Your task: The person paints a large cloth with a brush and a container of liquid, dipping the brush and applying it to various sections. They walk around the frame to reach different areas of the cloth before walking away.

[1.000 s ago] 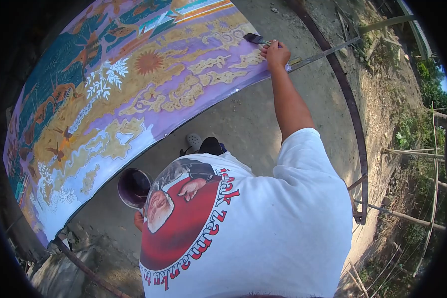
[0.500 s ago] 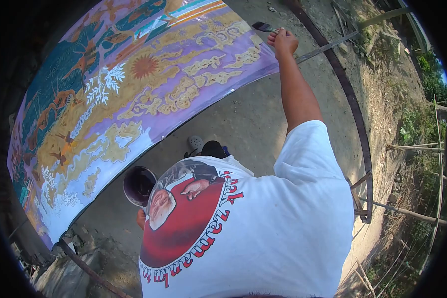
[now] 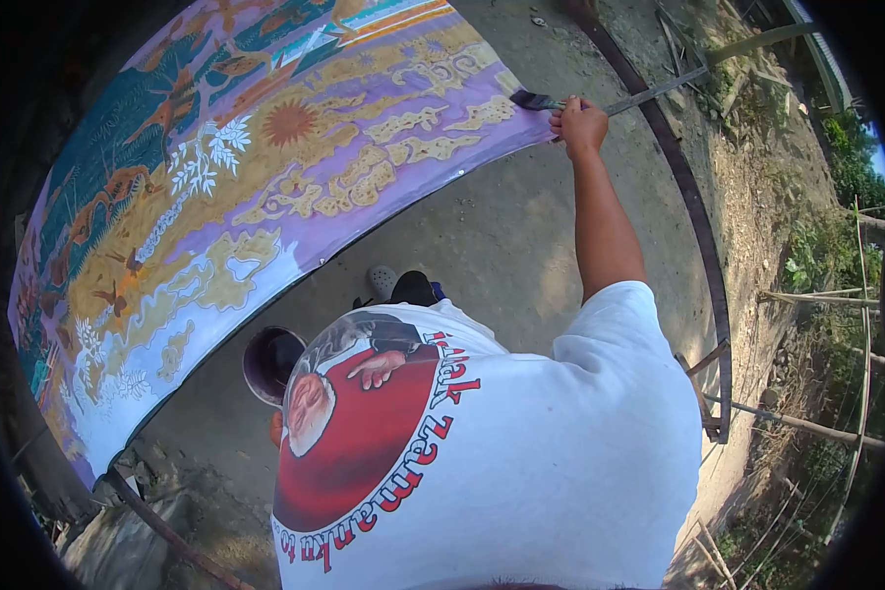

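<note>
Grasping a brush (image 3: 538, 101) in my right grip (image 3: 582, 126), arm stretched out to the far right corner of a big painted cloth (image 3: 315, 228). Fingers closed on the handle, dark bristles pointing left, their tip over the cloth's right edge; can't tell if they're touching it. Knuckles just beside the corner, where a narrow strip (image 3: 658, 91) runs off to the right and crosses a long dark bar (image 3: 693, 202). My left grip (image 3: 276, 428) is low, mostly hidden by my shirt (image 3: 570, 452); only a bit of the fingers shows, right by the lower side of a round container (image 3: 254, 379), so can't tell how tightly they're closed. Container sits just left of my belly, mouth up, dark inside, near the cloth's lower edge. Cloth fills the upper left: teal at the far left, tan and purple bands, an orange-brown sun (image 3: 291, 123), a white leafy spray (image 3: 211, 157), pale toward the lower left. Shirt is white with a red round print and lettering. Grey shoe (image 3: 383, 279) pokes out beyond my front, on bare ground (image 3: 511, 241). Thin poles (image 3: 821, 300) and green plants (image 3: 806, 258) off at right; another pole (image 3: 179, 541) lower left, below the cloth's corner.
</note>
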